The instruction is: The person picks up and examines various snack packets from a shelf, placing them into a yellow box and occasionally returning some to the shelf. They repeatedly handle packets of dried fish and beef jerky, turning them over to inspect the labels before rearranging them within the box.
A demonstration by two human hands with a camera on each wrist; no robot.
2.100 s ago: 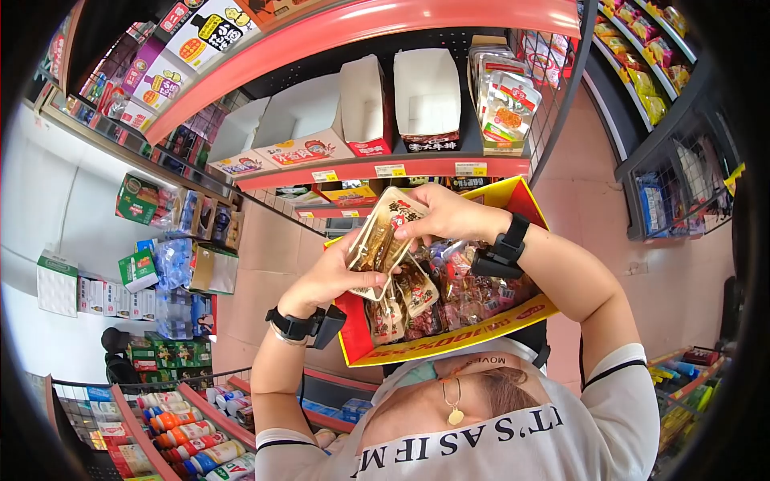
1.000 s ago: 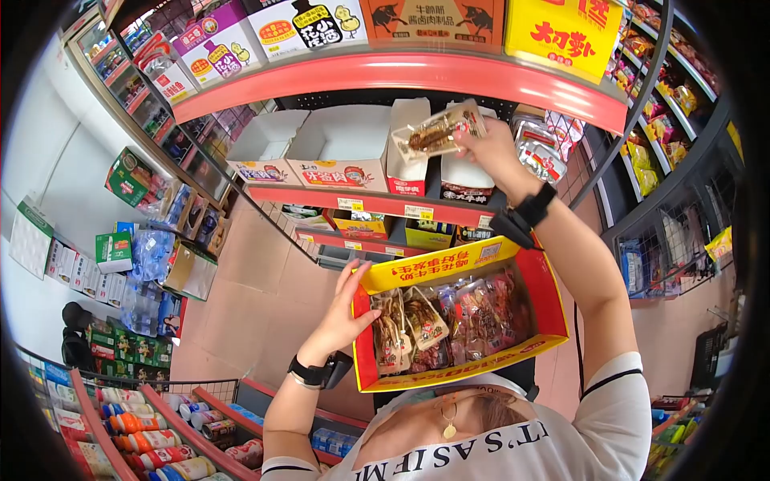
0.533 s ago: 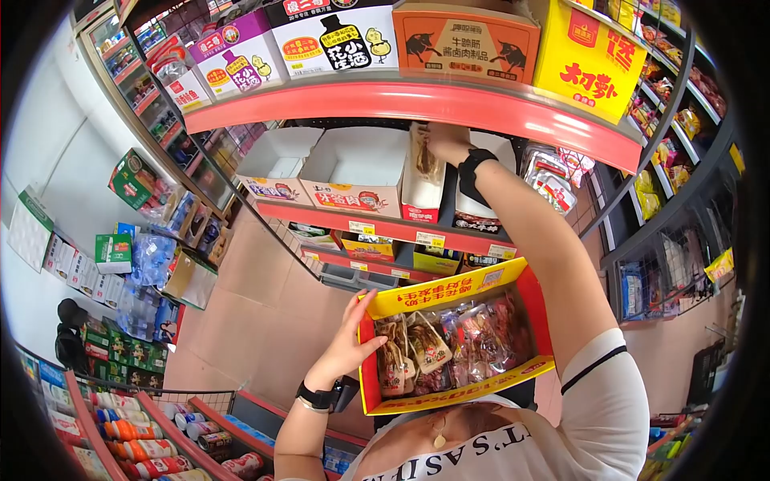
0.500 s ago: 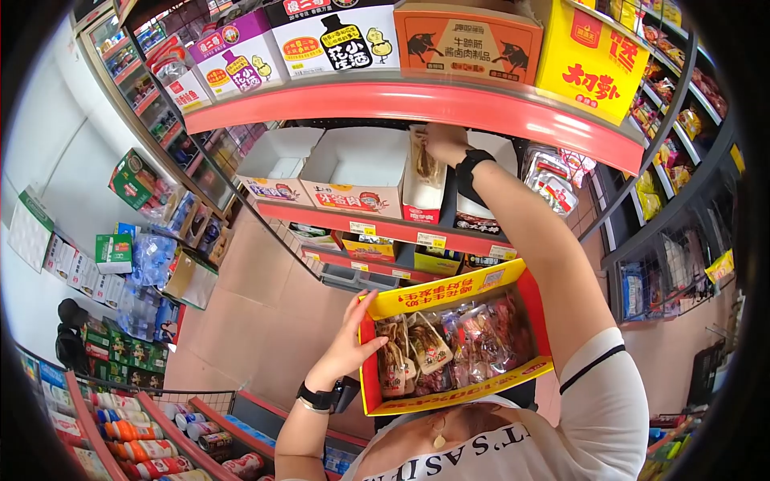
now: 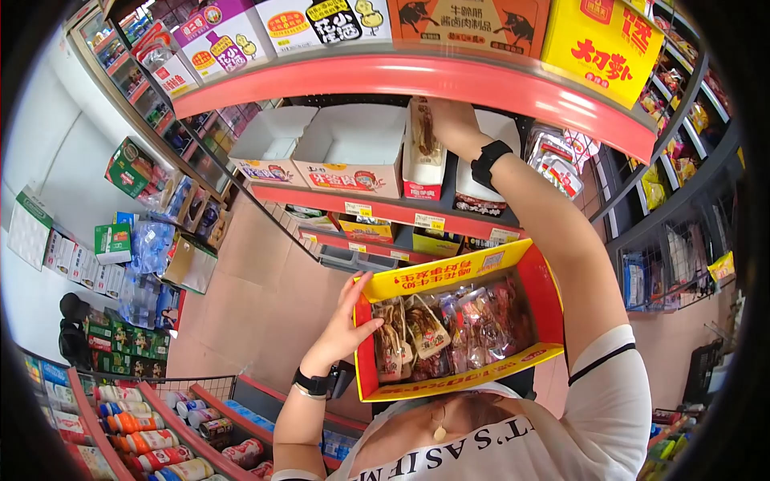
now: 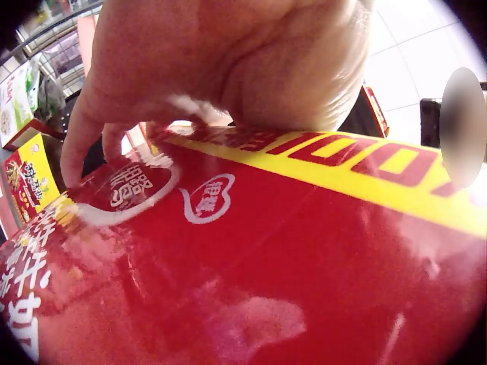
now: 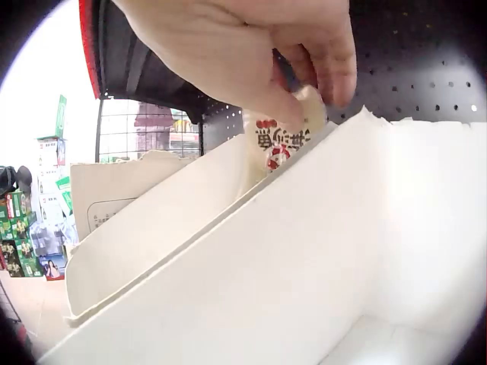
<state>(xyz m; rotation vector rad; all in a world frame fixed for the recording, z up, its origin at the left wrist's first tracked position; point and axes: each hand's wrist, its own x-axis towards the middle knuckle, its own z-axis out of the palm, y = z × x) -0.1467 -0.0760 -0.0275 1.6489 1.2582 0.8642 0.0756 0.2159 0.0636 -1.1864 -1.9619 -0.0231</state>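
In the head view my left hand (image 5: 341, 329) grips the left end of a yellow-and-red carton (image 5: 457, 276), thumb over the rim. The left wrist view shows its fingers along the top edge of the carton's red wall (image 6: 266, 258). Inside the carton lie several snack packets (image 5: 425, 325), beige-backed ones at left and clear ones with reddish contents at right. My right hand (image 5: 451, 128) reaches under the upper shelf and pinches a beige snack packet (image 5: 425, 136) inside a narrow white display box (image 5: 423, 178). In the right wrist view the packet (image 7: 266, 144) shows red and black print.
Wide white display boxes (image 5: 345, 144) stand left of the narrow one, and another box (image 5: 480, 180) stands right, partly behind the forearm. The red upper shelf edge (image 5: 417, 80) overhangs the right hand. Hanging foil packets (image 5: 555, 164) are at the right end.
Two seconds ago both hands held packets over the carton. The right hand has carried one forward and into the narrow box; the left has moved onto the carton's end wall.
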